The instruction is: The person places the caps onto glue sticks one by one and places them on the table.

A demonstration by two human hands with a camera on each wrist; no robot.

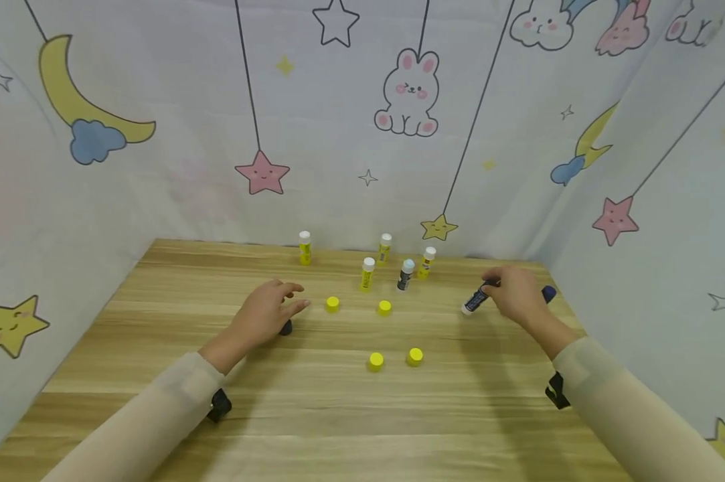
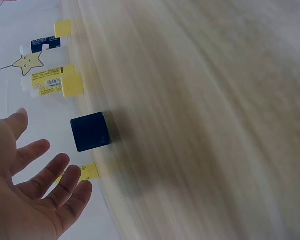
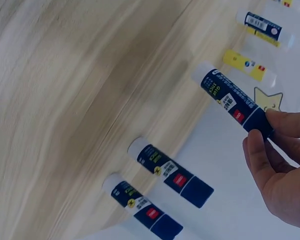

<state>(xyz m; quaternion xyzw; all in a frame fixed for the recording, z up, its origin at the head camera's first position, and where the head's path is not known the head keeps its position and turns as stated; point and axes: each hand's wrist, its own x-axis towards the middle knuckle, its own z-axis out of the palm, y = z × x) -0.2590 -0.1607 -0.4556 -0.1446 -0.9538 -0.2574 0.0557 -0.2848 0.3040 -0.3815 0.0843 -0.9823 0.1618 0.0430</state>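
Glue stick (image 3: 233,101) slants down-left from the right hand (image 1: 515,293) pinching its top; left hand (image 1: 262,310), fingers parted, hovers farther off.

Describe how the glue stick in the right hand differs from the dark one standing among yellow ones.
The held glue stick is tilted; the standing glue stick is upright. The held glue stick has a dark blue cap; the standing glue stick shows a pale top. The right hand pinches the held glue stick; the standing glue stick rests on the table. Both have dark blue labels.
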